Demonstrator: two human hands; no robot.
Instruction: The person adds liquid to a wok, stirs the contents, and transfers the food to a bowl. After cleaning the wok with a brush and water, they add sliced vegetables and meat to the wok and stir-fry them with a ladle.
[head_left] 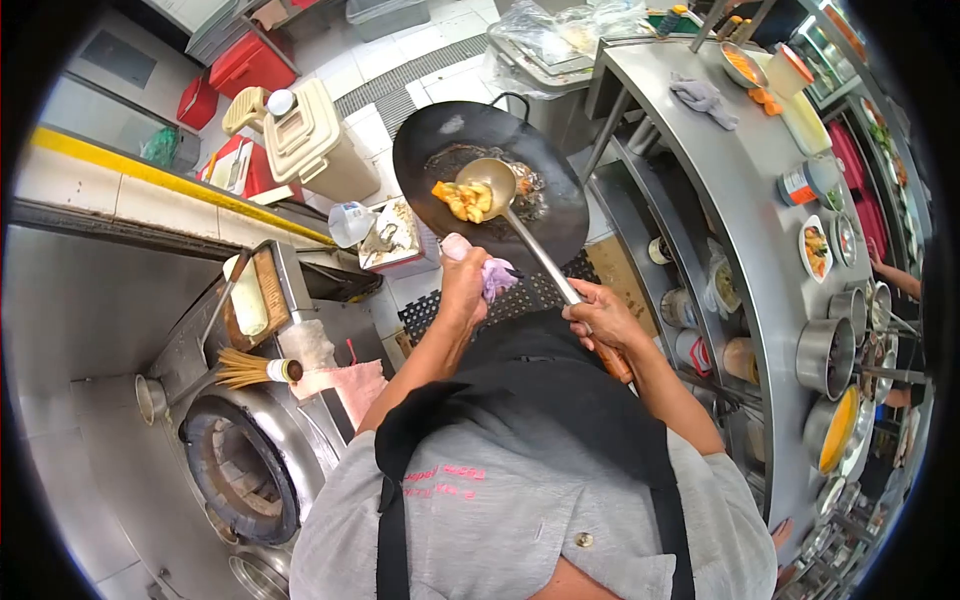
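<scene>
A dark wok [420, 160] is held up in front of me, tilted. My left hand [464, 284] is closed at its near rim around a pale purple cloth [497, 277], which hides the wok's handle. In my right hand [607, 318] is the wooden-ended handle of a long metal ladle [538, 248]. The ladle's bowl lies over the inside of the wok and carries pieces of yellow-orange food [464, 201]. Dark, oily residue and some orange bits show on the wok's inner surface behind the bowl.
At left is a round wok burner [240, 465] with a bamboo brush [255, 369] beside it. A steel counter [700, 150] runs along the right, bearing a plate of food [815, 249] and metal pots [826, 347]. A beige bin [320, 140] stands ahead.
</scene>
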